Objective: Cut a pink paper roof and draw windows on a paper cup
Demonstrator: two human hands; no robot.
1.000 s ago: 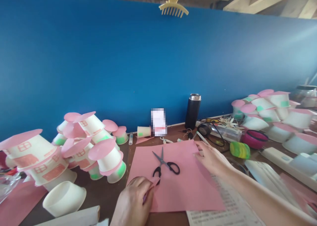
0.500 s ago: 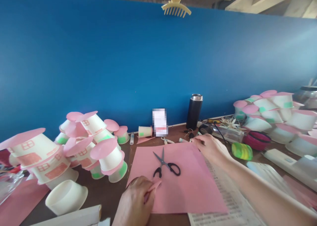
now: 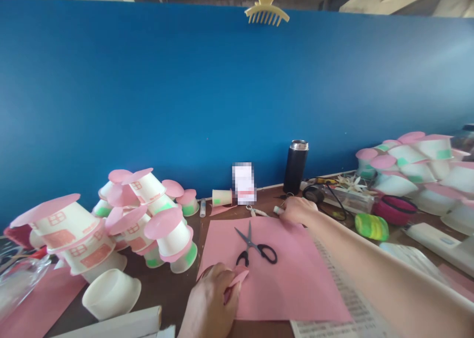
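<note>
My left hand (image 3: 213, 296) is closed on a small folded piece of pink paper (image 3: 239, 277), at the left front of a large pink sheet (image 3: 292, 279). Black-handled scissors (image 3: 255, 249) lie on the sheet with their blades slightly apart. My right hand (image 3: 298, 210) reaches past the sheet's far edge, its fingers closed round a small white tube that looks like a glue stick (image 3: 277, 209). Only one end of the tube shows; the fingers hide the rest.
Pink-topped paper cups stand stacked at left (image 3: 144, 219) and right (image 3: 418, 155). A black flask (image 3: 296, 168) rises behind my right hand, before a blue partition (image 3: 207, 81). A lone white cup (image 3: 111, 294) lies at front left. Printed paper (image 3: 333, 308) lies partly under the pink sheet.
My right hand has moved slightly left onto the white tube, and its fingers have closed there. My left hand still holds the pink piece. The whole view has shifted a little.
</note>
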